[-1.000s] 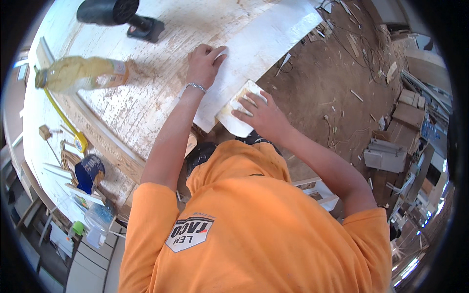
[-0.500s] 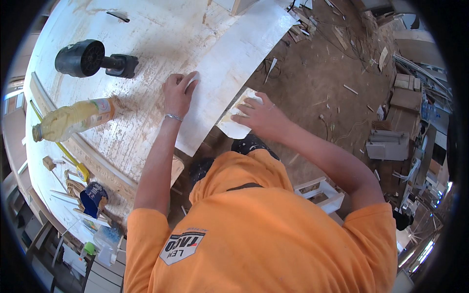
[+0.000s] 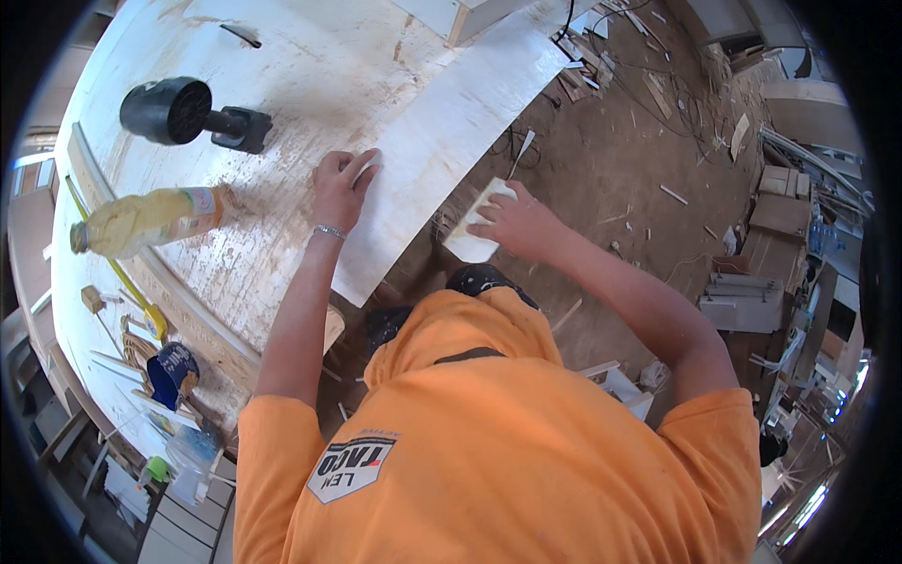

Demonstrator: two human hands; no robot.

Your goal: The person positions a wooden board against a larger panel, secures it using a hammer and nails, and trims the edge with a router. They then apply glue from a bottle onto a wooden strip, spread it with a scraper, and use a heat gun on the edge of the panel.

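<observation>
A long white panel (image 3: pixel 437 136) lies slantwise along the right edge of the white worktable. My left hand (image 3: pixel 344 186) is at its left long edge, fingers curled and thumb and forefinger touching the board. In my right hand (image 3: pixel 515 224) is a pale flat block (image 3: pixel 473 240) with a white face and a yellowish side, gripped from the right. The block is held just off the panel's right edge, over the floor, with a gap between them. My fingers cover part of the block.
On the table at left are a black cordless drill (image 3: pixel 188 115) lying down, a plastic bottle (image 3: pixel 155 224) of yellowish liquid, a tape measure (image 3: pixel 154 321) and a dark blue cap (image 3: pixel 172 373). A white box-like piece (image 3: pixel 460 19) stands at the far end. Offcuts and cables litter the brown floor (image 3: pixel 601 179).
My right hand and the block have moved right, away from the panel's edge, where the block was before. My left hand stays at the panel. The view has shifted slightly.
</observation>
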